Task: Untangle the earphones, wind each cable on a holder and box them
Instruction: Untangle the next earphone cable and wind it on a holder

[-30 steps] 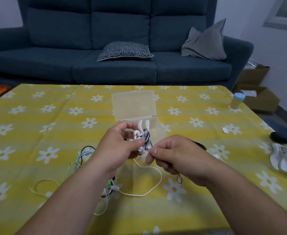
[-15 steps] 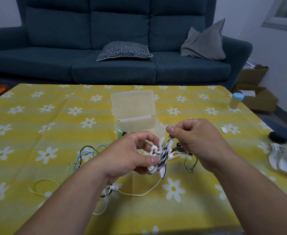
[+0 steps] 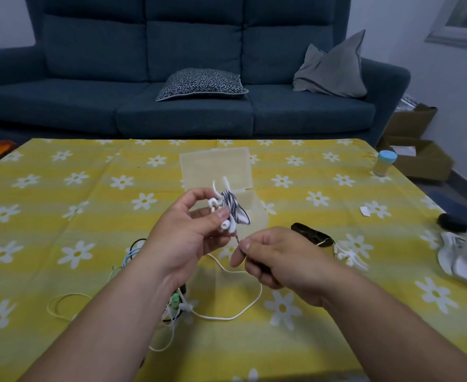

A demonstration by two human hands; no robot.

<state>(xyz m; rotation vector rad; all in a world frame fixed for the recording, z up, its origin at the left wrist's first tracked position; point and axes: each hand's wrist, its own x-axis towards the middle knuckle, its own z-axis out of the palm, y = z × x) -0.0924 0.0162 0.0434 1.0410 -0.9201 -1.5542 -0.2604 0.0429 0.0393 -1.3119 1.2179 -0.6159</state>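
Above the table (image 3: 61,216), the left hand (image 3: 188,232) grips the white holder (image 3: 225,184), upright — the striped cable (image 3: 233,209) wound across it. The right hand (image 3: 276,257) pinches that cable just below the holder.

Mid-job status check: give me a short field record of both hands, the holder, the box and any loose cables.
left hand: grips the white holder, raised above the table
right hand: pinches the tail of the striped cable just below the holder
striped cable: mostly wound on the white holder
box: clear plastic, lid open, behind the hands
loose cables: white cable on the cloth under the hands; blue and black tangle to the left
black holder: on the cloth, right of the right hand
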